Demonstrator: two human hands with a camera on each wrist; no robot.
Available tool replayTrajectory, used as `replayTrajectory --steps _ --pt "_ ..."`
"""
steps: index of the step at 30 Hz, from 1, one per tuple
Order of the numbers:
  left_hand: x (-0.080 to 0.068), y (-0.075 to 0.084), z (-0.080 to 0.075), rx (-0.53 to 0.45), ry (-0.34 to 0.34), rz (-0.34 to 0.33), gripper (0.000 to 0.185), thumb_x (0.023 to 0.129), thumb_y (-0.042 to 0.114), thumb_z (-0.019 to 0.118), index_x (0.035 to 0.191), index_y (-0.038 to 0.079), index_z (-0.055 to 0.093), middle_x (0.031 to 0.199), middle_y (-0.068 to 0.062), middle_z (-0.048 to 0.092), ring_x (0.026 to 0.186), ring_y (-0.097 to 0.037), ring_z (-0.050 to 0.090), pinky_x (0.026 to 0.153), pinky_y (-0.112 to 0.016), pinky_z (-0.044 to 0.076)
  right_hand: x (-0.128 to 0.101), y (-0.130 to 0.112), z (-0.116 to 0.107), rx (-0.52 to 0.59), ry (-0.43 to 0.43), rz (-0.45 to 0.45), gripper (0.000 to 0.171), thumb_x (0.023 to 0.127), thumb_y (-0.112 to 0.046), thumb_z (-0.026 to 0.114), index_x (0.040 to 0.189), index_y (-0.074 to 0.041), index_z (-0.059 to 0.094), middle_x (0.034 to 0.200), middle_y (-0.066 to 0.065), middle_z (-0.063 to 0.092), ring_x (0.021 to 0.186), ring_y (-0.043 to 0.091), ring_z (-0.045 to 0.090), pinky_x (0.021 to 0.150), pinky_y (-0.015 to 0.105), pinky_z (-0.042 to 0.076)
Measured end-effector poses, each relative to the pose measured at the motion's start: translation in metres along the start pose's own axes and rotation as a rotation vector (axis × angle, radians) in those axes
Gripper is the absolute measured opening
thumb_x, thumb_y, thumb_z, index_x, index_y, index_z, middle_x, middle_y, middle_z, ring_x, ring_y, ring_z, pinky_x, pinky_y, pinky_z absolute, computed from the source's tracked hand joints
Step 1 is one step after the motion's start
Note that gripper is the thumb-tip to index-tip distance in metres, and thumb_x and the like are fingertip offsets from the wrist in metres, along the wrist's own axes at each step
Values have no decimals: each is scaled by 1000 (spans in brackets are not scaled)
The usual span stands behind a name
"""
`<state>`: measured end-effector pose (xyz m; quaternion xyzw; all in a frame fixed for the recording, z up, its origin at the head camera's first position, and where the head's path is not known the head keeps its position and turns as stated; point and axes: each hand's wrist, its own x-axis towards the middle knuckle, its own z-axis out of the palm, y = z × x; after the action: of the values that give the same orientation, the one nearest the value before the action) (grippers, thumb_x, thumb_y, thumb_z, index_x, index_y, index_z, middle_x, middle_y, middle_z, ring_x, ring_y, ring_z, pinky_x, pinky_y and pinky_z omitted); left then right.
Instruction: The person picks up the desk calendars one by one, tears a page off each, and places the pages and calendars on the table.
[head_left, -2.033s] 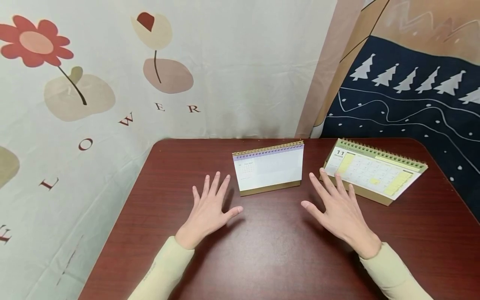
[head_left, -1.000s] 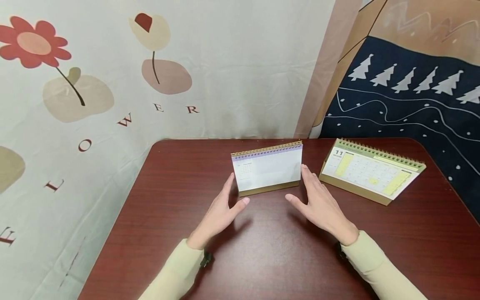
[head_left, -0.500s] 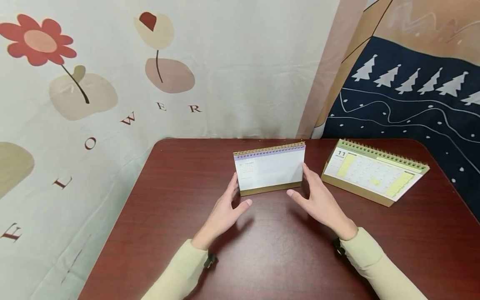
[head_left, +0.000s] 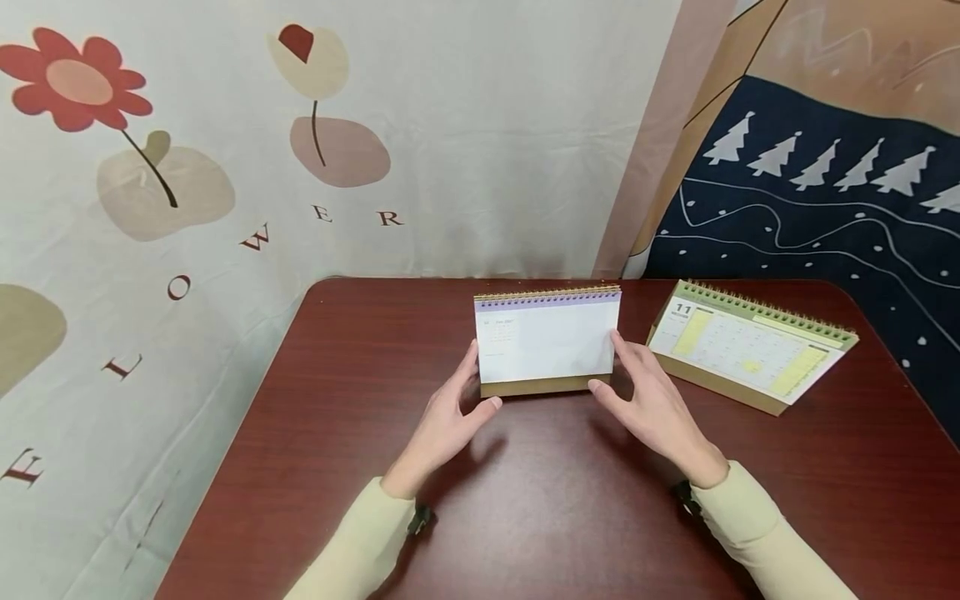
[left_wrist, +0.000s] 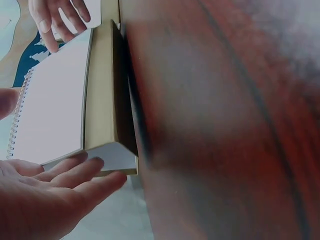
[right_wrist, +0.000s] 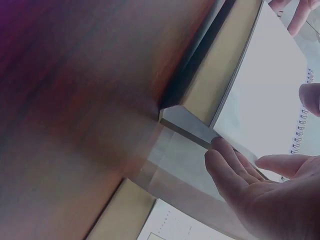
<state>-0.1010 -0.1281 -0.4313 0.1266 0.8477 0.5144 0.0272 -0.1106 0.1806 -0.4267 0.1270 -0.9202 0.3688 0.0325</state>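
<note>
A small white desk calendar (head_left: 547, 342) with a gold spiral and a tan base stands on the dark red table (head_left: 555, 517), its page facing me. My left hand (head_left: 450, 417) lays straight fingers against its left end, thumb near the front bottom corner. My right hand (head_left: 648, 400) does the same at the right end. In the left wrist view the left hand's fingers (left_wrist: 75, 175) lie flat along the calendar's (left_wrist: 55, 100) end. The right wrist view shows the right hand's fingers (right_wrist: 235, 165) straight against the other end of the calendar (right_wrist: 265, 90), the thumb off the page.
A second desk calendar (head_left: 750, 346), green and yellow with "11" on it, lies tilted at the right back of the table. Patterned cloth hangs close behind: flowers on the left (head_left: 187, 167), dark blue with white trees on the right (head_left: 810, 200).
Both hands came in from flat on the table to the calendar's two ends. The calendar has since turned square to me and shifted slightly right and nearer.
</note>
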Motion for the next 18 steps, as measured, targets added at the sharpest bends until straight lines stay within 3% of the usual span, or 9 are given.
replayTrajectory --steps 6,9,13,18 --pt "1 3 -2 8 5 65 89 90 8 69 166 18 24 165 -4 35 142 -29 48 116 -46 38 -3 -2 -5 10 11 16 79 100 -39 67 162 -5 31 146 20 47 120 37 59 100 55 47" --pt "1 3 -2 24 14 79 90 88 4 70 165 22 27 164 -5 39 140 -29 50 115 -47 40 -5 -2 -7 18 10 24 78 100 -37 67 161 -4 31 145 21 47 117 38 62 99 55 49" --pt "2 3 -1 38 33 121 92 86 -1 70 164 26 30 149 -8 54 130 -27 57 110 -47 45 -6 -1 -10 28 12 26 78 100 -35 67 161 -3 32 143 22 47 116 39 64 99 55 50" --pt "3 4 0 65 50 170 93 87 -3 74 164 25 31 139 -9 57 121 -26 61 106 -43 49 -8 0 -12 38 8 32 77 100 -35 67 161 -3 32 143 22 48 116 39 64 99 56 51"
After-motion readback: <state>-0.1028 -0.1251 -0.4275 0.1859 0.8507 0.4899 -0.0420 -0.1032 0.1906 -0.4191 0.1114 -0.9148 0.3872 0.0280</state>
